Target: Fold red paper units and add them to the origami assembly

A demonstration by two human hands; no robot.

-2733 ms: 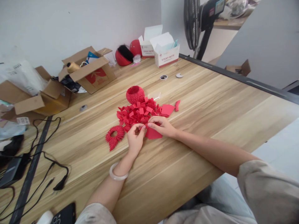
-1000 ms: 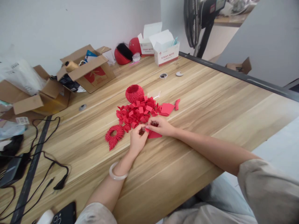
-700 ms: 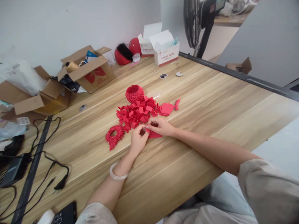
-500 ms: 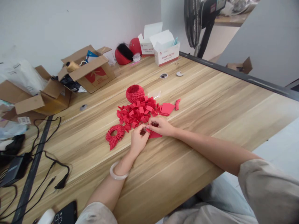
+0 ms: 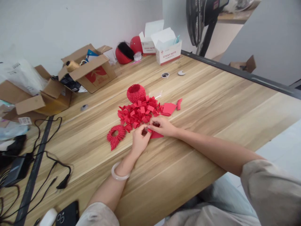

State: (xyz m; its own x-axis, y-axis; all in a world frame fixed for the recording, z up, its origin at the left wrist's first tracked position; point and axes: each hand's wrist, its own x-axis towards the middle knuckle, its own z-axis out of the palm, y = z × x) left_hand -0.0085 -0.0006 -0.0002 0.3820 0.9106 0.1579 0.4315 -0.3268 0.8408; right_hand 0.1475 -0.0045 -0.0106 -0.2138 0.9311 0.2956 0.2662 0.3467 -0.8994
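My left hand and my right hand meet at the fingertips, both pinching a small red paper piece that the fingers partly cover. Under them lies a flat red paper sheet on the table. Just beyond is a heap of small folded red paper pieces. A round bowl shape of interlocked red paper stands behind the heap. Left of my left hand lies a red paper ring with a pointed tail. More red paper sheets and a short joined strip lie to the right.
Two open cardboard boxes stand at the back left. White sticky-note boxes sit at the back, beside red round objects. Black cables and a phone occupy the left side. A fan stands beyond the table's edge.
The view has shifted very slightly. Both hands stay in the same place, still pinching the small red paper piece.
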